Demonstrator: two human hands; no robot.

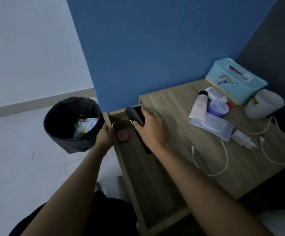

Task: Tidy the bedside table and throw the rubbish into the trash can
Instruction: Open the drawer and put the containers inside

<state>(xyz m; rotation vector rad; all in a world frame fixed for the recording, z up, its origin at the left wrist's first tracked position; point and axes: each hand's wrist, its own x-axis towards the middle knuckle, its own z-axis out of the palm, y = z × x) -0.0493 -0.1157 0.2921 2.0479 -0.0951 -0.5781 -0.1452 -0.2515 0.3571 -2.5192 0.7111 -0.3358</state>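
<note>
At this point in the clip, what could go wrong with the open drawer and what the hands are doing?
The right hand holds a black object over the open drawer; a loose grip could drop it onto the round pink item inside. The left hand grips the drawer's far edge, so shutting it might pinch fingers. The white cables lie loose on the tabletop and could snag.

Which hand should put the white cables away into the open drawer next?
Probably the right hand. It reaches over the bedside table, though it holds a black object. The white cables lie to its right. The left hand grips the drawer's far edge.
</note>
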